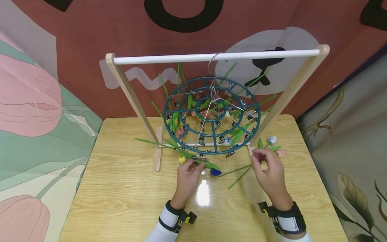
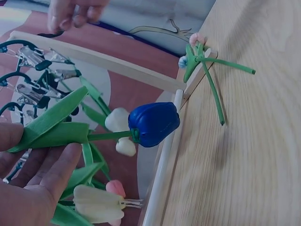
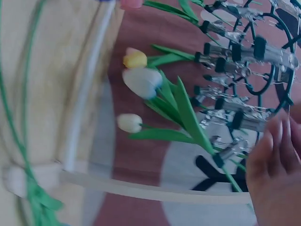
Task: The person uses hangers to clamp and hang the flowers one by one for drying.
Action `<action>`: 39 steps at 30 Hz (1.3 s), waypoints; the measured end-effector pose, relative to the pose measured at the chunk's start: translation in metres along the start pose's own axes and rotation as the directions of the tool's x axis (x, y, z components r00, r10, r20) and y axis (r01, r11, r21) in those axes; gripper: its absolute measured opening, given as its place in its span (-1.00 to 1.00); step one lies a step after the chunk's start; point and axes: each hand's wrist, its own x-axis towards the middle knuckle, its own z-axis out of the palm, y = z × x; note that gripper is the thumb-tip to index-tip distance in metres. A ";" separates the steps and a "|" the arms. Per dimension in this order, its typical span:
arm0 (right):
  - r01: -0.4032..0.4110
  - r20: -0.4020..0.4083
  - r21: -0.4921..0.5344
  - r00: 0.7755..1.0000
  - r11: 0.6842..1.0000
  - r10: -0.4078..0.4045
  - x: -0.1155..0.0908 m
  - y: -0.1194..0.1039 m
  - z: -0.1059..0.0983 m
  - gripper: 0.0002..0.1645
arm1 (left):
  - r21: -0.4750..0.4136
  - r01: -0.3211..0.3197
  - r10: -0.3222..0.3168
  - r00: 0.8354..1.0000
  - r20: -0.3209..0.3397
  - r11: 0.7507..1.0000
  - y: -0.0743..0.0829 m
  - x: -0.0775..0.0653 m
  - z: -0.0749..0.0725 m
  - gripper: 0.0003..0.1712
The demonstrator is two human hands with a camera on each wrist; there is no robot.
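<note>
My left hand [image 1: 188, 176] pinches an artificial blue tulip [image 2: 154, 124] by its green leaves and stem, thumb on one side and fingers on the other. The bloom points right, just below the front rim of a round dark-teal clip hanger [image 1: 216, 148]. A metal clip [image 1: 199, 156] of the hanger is right by the left fingertips; whether it grips the stem I cannot tell. To the right of the hanger, my right hand [image 1: 270, 171] is raised with loosely bent fingers and nothing visible in them. Other tulips, such as a white tulip [image 3: 142, 82], hang from the clips.
A wooden stand [image 1: 290, 92] with a white top bar [image 1: 169, 59] carries the hanger by its hook. Loose tulips with a pale blue bloom [image 1: 272, 140] and a pink bloom [image 1: 281, 153] lie on the wooden table [image 1: 121, 201] at the stand's right foot. A patterned cloth [image 1: 90, 43] hangs behind.
</note>
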 end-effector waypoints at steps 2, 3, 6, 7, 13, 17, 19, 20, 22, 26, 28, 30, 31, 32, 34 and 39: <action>0.057 -0.080 -0.033 0.995 0.998 -0.060 0.010 0.001 -0.001 -0.62 | -0.005 -0.011 0.011 1.000 -0.006 1.000 0.000 0.000 -0.003 -0.82; 0.082 -0.098 -0.056 0.991 0.995 -0.087 0.015 0.001 -0.002 -0.56 | -0.006 -0.017 0.017 1.000 -0.009 1.000 0.000 0.000 -0.004 -0.82; 0.155 -0.089 -0.164 0.981 0.974 -0.171 0.031 -0.001 -0.003 -0.44 | -0.003 -0.032 0.032 0.999 -0.021 0.999 0.000 0.001 -0.009 -0.83; 0.179 -0.076 -0.198 0.977 0.964 -0.198 0.035 -0.003 -0.003 -0.46 | -0.004 -0.033 0.033 0.999 -0.025 0.999 0.000 0.001 -0.010 -0.83; 0.263 -0.015 -0.266 0.961 0.927 -0.276 0.043 -0.014 -0.002 -0.60 | 0.009 0.000 0.001 0.998 -0.061 1.000 0.002 0.004 -0.019 -0.82; 0.292 -0.003 -0.261 0.953 0.920 -0.303 0.040 -0.020 0.000 -0.64 | 0.016 0.038 -0.036 0.995 -0.089 0.999 0.007 0.007 -0.023 -0.80; 0.308 -0.008 -0.253 0.947 0.917 -0.320 0.039 -0.024 0.001 -0.65 | 0.026 0.048 -0.045 0.994 -0.104 0.999 0.009 0.009 -0.026 -0.79; 0.318 -0.012 -0.250 0.943 0.915 -0.331 0.038 -0.026 0.002 -0.65 | 0.033 0.048 -0.044 0.993 -0.112 0.998 0.009 0.010 -0.028 -0.79; 0.340 -0.025 -0.241 0.934 0.909 -0.356 0.037 -0.030 0.004 -0.66 | 0.050 0.044 -0.037 0.991 -0.129 0.998 0.010 0.011 -0.031 -0.79; 0.387 -0.052 -0.215 0.912 0.897 -0.406 0.037 -0.038 0.008 -0.67 | 0.074 0.019 -0.007 0.988 -0.155 0.997 0.011 0.013 -0.036 -0.80; 0.405 -0.059 -0.204 0.903 0.891 -0.425 0.037 -0.041 0.010 -0.68 | 0.074 0.010 0.002 0.987 -0.163 0.997 0.011 0.014 -0.038 -0.81; 0.416 -0.061 -0.193 0.899 0.889 -0.434 0.037 -0.042 0.010 -0.68 | 0.065 0.003 0.008 0.986 -0.165 0.998 0.012 0.014 -0.040 -0.80; 0.420 -0.060 -0.191 0.897 0.887 -0.438 0.037 -0.043 0.010 -0.68 | 0.064 0.000 0.010 0.986 -0.167 0.998 0.011 0.015 -0.040 -0.79; 0.424 -0.057 -0.189 0.896 0.886 -0.441 0.037 -0.044 0.010 -0.67 | 0.068 0.002 0.010 0.986 -0.168 0.998 0.011 0.015 -0.041 -0.78; 0.430 -0.050 -0.185 0.894 0.884 -0.445 0.036 -0.044 0.009 -0.67 | 0.078 -0.001 0.014 0.986 -0.168 0.997 0.011 0.016 -0.042 -0.75; 0.445 -0.045 -0.196 0.886 0.874 -0.462 0.035 -0.046 0.007 -0.65 | 0.089 -0.007 0.022 0.985 -0.171 0.996 0.012 0.017 -0.045 -0.71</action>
